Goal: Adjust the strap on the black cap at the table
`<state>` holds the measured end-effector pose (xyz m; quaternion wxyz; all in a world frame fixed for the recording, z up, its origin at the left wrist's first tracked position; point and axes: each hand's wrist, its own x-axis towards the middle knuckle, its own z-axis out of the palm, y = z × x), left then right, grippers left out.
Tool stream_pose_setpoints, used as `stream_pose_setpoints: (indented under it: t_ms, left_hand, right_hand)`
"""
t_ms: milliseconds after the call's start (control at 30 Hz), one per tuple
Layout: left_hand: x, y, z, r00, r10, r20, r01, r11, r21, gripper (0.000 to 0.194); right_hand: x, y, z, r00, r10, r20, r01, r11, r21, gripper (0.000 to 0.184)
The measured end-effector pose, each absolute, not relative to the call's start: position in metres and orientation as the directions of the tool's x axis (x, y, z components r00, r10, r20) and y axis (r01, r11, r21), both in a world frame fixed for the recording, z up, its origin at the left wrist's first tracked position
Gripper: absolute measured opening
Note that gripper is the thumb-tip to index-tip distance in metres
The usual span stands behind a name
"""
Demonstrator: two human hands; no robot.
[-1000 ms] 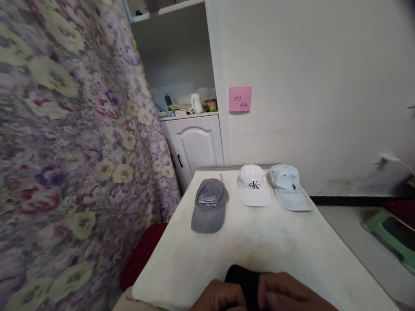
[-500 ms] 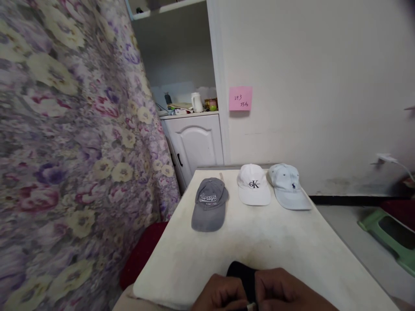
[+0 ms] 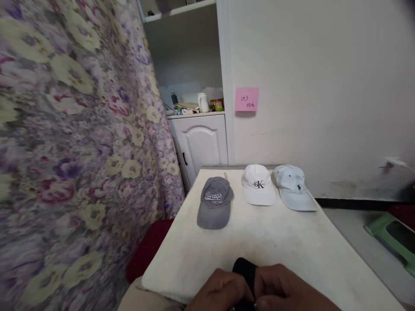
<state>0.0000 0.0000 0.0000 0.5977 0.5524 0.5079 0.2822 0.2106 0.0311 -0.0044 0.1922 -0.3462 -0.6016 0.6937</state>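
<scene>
At the near edge of the table, my left hand (image 3: 223, 290) and my right hand (image 3: 282, 288) are close together, fingers closed on a black cap (image 3: 244, 268). Only a rounded black part of it shows beyond my knuckles; the rest is hidden by my hands and the frame's lower edge. A small shiny bit shows at my fingertips, too small to make out. Farther up the table lie a grey cap (image 3: 214, 211) with white "Always" lettering, a white cap (image 3: 258, 192) marked "CK", and a pale blue cap (image 3: 293, 190) with a small dark emblem.
The caps lie on a white-covered table (image 3: 259, 235). A flowered curtain (image 3: 97, 172) hangs at the left, beside a dark red seat (image 3: 151, 246). Behind stand a white cabinet (image 3: 204, 142) and a wall with a pink note (image 3: 247, 99). A green stool (image 3: 385, 233) is at right.
The camera view has turned slightly left, so everything sits farther right. My left fingers have shifted a little on the black cap; the other caps have not moved on the table.
</scene>
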Motion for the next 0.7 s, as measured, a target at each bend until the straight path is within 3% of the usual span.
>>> stream_pose_setpoints:
  t_ms: [200,467,700]
  left_hand:
    - [-0.002,0.0,-0.005,0.46,0.83,-0.315,0.19,0.254,0.948,0.012]
    - [0.002,0.001,-0.006,0.454,0.834,-0.313,0.112,0.295,0.949,0.016]
    - [0.007,0.002,-0.007,0.434,0.841,-0.322,0.091,0.315,0.945,0.015]
  right_hand:
    - [0.211,0.031,-0.017,-0.75,0.633,-0.194,0.025,-0.265,-0.964,0.042]
    - [0.217,0.027,-0.017,-0.791,0.601,-0.119,-0.108,-0.328,-0.938,0.041]
    - [0.215,0.028,-0.023,-0.781,0.612,-0.12,-0.084,-0.295,-0.952,0.042]
